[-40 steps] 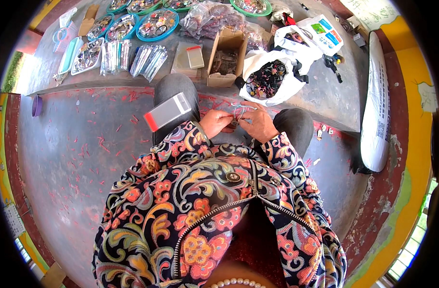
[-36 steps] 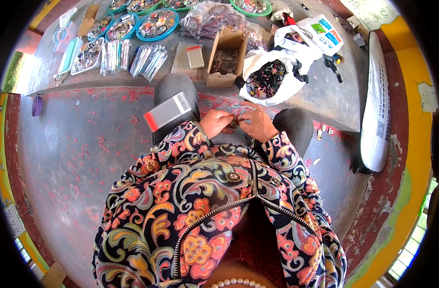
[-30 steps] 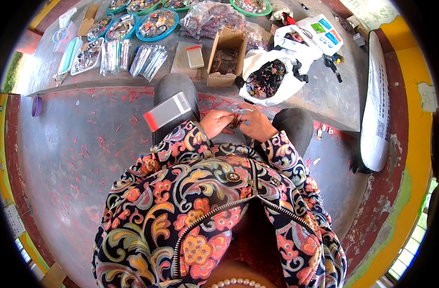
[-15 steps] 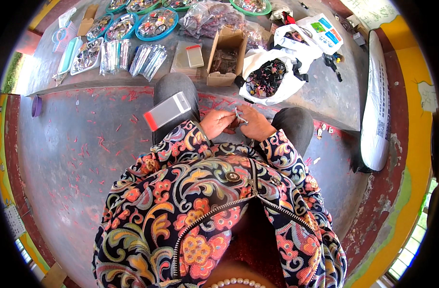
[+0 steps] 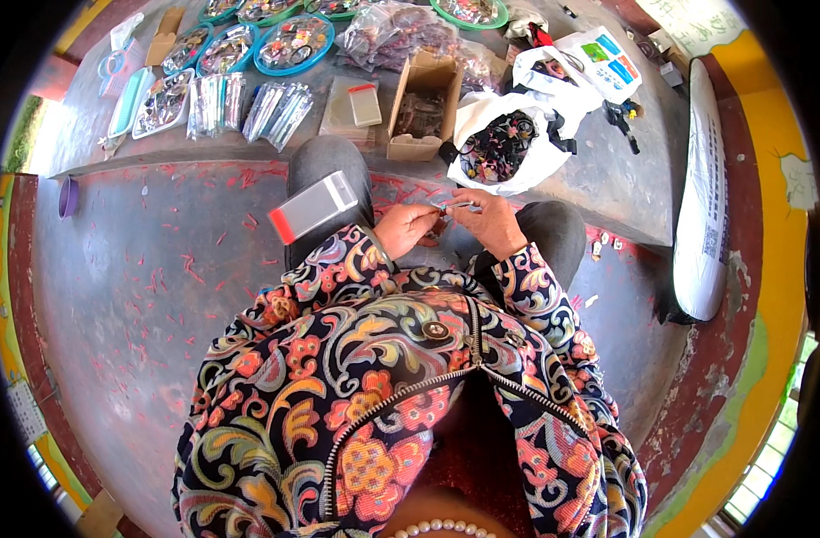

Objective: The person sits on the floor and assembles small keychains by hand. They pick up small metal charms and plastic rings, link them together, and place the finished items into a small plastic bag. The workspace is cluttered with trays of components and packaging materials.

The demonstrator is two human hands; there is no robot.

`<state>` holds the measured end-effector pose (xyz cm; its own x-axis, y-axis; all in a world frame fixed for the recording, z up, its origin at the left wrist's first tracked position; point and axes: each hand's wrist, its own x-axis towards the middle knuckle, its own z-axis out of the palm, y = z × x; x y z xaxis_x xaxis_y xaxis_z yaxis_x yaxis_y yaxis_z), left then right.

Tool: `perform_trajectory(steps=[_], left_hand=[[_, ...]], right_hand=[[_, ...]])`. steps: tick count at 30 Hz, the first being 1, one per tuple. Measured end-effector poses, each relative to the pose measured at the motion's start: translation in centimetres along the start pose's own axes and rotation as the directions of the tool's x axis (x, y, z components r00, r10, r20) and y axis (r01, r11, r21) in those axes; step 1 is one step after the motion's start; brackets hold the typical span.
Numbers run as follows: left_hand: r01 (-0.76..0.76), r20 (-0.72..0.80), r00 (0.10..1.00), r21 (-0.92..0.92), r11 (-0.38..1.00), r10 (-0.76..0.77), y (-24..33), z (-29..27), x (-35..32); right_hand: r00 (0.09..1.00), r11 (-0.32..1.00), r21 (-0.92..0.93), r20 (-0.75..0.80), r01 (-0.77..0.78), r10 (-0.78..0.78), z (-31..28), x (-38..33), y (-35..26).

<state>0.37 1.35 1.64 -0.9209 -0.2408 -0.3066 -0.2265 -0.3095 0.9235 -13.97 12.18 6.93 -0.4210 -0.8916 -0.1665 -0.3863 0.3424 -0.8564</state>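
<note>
Between my knees, my left hand [image 5: 405, 230] and my right hand [image 5: 492, 222] are close together, their fingertips nearly meeting. A thin pale strip-like piece [image 5: 465, 205] shows at my right fingertips, which pinch it; its kind is too small to make out. My left fingers are closed in a pinch at its near end, with a tiny bluish spot there; what they hold is mostly hidden. On my left thigh lies a stack of clear plastic bags [image 5: 313, 208] with a red edge.
Ahead on the raised ledge stand an open cardboard box [image 5: 422, 108], a white bag of dark hair ties [image 5: 500, 143], blue baskets of small trinkets [image 5: 293, 45] and bundles of packaged items [image 5: 277, 115]. Red scraps [image 5: 191, 266] litter the floor. A long white sack [image 5: 702, 193] stands at right.
My right hand has shifted slightly right, its fingers now reaching toward my left fingertips. The pale piece has turned from sticking upward to lying nearly level. My left hand has barely moved.
</note>
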Motion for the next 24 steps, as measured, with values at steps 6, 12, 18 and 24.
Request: perform_trajectory(steps=[6,12,18,24], left_hand=[[-0.051,0.040,0.998,0.051,0.997,0.049,-0.4,0.0,0.0],[0.060,0.058,0.997,-0.191,0.980,-0.050,-0.8,-0.3,0.1],[0.091,0.069,0.995,-0.242,0.966,-0.076,-0.8,-0.5,0.0],[0.074,0.065,0.996,-0.167,0.983,-0.063,-0.7,-0.3,0.1]], right_hand=[[1.000,0.971,0.239,0.016,-0.028,0.025,0.5,0.1,1.7],[0.993,0.967,0.229,-0.030,0.114,-0.111,0.3,-0.1,2.1],[0.955,0.954,-0.084,-0.046,0.288,-0.292,-0.4,-0.2,1.5],[0.912,0.844,-0.365,0.036,0.392,-0.408,-0.9,-0.4,0.3]])
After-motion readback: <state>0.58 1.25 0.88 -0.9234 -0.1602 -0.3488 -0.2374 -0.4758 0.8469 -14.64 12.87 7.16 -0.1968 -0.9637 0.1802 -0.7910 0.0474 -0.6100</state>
